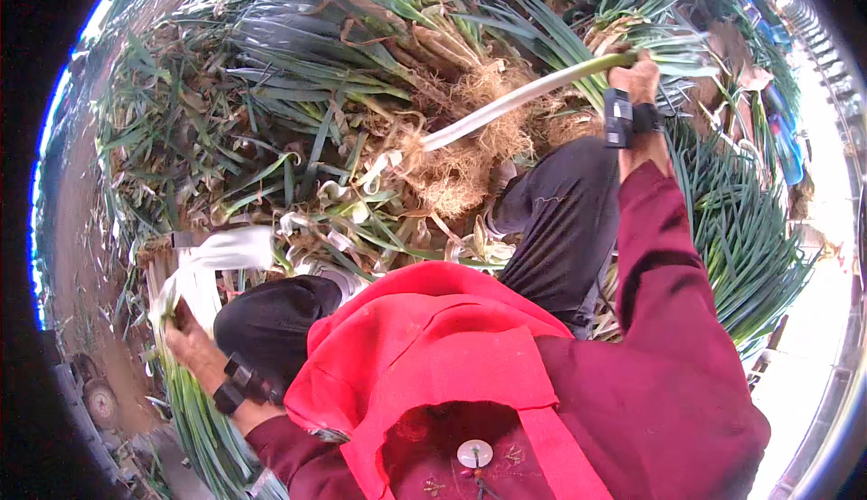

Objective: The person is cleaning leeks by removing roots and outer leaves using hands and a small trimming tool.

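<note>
My right hand (635, 80) grips a long green onion (504, 107) by its green upper part. Its white stalk slants down to the left, and its root end hangs by a heap of tangled roots (457, 175). At the left, my left hand (193, 344) has its fingers closed on a blurred, whitish strip of onion leaf (230, 248). Beneath and beside that hand lies a bundle of green onions (196, 412), white stalks towards the top and green leaves towards the bottom of the view. Both wrists wear dark straps with small devices.
Unpeeled green onions (325, 46) are piled ahead, roots facing me. Stripped leaves (176, 120) cover the ground at the left. More green onion tops (731, 229) lie at my right. My dark-trousered knees (562, 209) flank scattered peelings (366, 222). A wheel (101, 402) shows at lower left.
</note>
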### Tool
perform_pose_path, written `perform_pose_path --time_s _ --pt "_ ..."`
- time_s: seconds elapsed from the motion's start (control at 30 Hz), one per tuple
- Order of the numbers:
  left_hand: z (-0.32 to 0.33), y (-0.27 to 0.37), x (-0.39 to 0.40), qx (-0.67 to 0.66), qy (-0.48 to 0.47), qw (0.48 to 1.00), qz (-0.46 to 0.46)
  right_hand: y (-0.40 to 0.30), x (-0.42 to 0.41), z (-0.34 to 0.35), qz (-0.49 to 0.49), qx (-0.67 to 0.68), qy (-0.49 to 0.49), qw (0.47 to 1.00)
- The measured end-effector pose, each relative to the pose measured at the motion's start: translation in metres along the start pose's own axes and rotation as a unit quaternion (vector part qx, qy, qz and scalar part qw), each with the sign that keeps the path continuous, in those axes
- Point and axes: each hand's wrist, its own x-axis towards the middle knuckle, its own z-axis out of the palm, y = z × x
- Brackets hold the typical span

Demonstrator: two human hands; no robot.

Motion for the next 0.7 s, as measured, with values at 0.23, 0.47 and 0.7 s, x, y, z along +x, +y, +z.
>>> perform_pose_path --time_s 0.23,0.47,0.7 --pt "0.044 0.030 0.008 -0.237 -0.081 0.939 -0.235 -0.097 0.068 -0.009 -0.241 -0.259 -0.023 0.935" --pt "0.107 0.123 0.004 -0.337 -0.254 0.872 -0.246 -0.173 0.109 0.066 -0.485 -0.523 -0.035 0.700" --pt "0.127 0.146 -0.021 -0.289 -0.298 0.876 -0.244 -0.123 0.174 0.024 -0.351 -0.862 0.083 0.355"
